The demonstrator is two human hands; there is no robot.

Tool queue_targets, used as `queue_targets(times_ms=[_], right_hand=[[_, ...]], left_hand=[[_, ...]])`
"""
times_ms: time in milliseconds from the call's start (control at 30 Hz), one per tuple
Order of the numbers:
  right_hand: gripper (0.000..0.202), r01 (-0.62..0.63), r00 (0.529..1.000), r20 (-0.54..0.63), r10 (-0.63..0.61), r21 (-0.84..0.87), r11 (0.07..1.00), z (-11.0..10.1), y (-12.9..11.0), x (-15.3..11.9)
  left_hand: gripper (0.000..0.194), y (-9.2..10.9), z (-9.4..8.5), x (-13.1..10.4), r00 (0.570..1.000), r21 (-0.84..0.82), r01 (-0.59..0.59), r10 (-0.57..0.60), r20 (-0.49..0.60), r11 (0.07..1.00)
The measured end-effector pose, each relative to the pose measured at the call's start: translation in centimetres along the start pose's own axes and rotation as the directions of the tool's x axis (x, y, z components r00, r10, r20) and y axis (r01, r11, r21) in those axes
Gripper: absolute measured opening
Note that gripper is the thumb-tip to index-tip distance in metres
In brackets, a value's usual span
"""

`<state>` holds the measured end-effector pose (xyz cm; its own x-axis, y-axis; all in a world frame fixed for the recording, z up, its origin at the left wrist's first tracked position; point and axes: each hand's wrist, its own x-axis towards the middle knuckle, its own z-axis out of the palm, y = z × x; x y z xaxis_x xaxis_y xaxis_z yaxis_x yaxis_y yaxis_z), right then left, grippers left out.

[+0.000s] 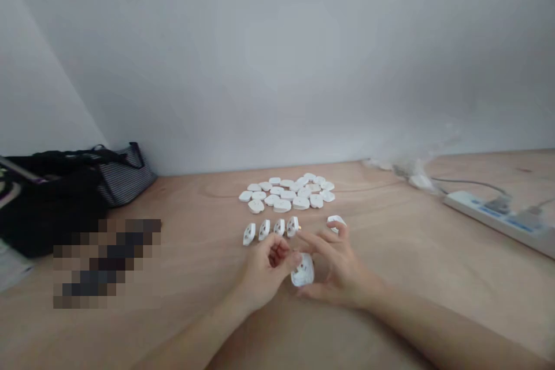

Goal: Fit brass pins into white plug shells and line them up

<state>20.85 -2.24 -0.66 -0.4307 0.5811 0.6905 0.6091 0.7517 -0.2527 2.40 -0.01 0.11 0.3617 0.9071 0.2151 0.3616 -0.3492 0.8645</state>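
Observation:
Both hands meet over the wooden table around one white rounded plastic piece (302,270). My left hand (265,270) has its thumb on the upper left of this piece, with its fingers curled. The thumb of my right hand (336,266) touches the piece's lower edge, and its fingers arch over the top and right side. Just beyond my hands, several similar white pieces (264,230) stand on edge in a row. Another white piece (336,221) lies partly hidden behind a raised finger of my right hand.
Many white pieces (282,206) lie in a cluster farther back. A white power strip (498,217) with plugs and cables is at the right, near clear plastic wrap (418,176). Black bags (56,196) and a pixelated dark patch are at the left. A wall (277,69) rises behind.

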Motion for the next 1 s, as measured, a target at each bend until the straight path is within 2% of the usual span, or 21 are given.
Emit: queue_targets(times_ms=[67,133,200,367,500,600,700,767,1000], right_hand=[[0.087,-0.029,1.000,0.011,0.029,0.011,1.000,-0.2,0.4,-0.1],[0.092,-0.070,0.997,0.037,0.068,0.034,0.997,-0.3,0.8,-0.2],[0.097,-0.111,0.992,0.061,0.107,0.062,0.992,-0.4,1.1,-0.3],[0.107,-0.152,0.986,0.088,0.144,0.100,0.983,0.1,1.3,-0.5],[0.106,-0.168,0.978,0.143,0.151,0.118,0.979,0.0,1.2,-0.2],[0.086,-0.154,0.968,0.216,0.126,0.119,0.981,-0.7,1.5,0.0],[0.040,-0.159,0.950,0.280,0.137,0.058,0.986,-1.6,2.1,0.0],[0.019,-0.183,0.940,0.296,0.170,0.015,0.983,-1.9,2.5,-0.1],[0.007,-0.150,0.947,0.286,0.149,-0.018,0.989,-0.8,2.9,-0.5]], left_hand=[[0.031,0.3,-0.9,0.0,0.991,0.054,-0.118,0.114,0.072,0.991],[0.049,0.6,-1.7,0.0,0.952,0.131,-0.274,0.249,0.179,0.953],[0.059,0.8,-2.1,0.0,0.915,0.177,-0.364,0.315,0.252,0.915],[0.050,0.4,-1.7,-0.1,0.923,0.243,-0.367,0.320,0.213,0.898],[0.041,0.7,-1.6,-0.3,0.928,0.264,-0.361,0.316,0.197,0.894],[0.039,1.0,-1.7,-0.4,0.943,0.278,-0.328,0.299,0.145,0.903],[0.039,0.9,-1.8,-0.4,0.970,0.264,-0.245,0.238,0.059,0.933],[0.039,0.7,-1.8,-0.3,0.978,0.239,-0.206,0.205,0.026,0.949],[0.038,0.4,-1.7,-0.3,0.986,0.217,-0.164,0.168,0.003,0.962]])
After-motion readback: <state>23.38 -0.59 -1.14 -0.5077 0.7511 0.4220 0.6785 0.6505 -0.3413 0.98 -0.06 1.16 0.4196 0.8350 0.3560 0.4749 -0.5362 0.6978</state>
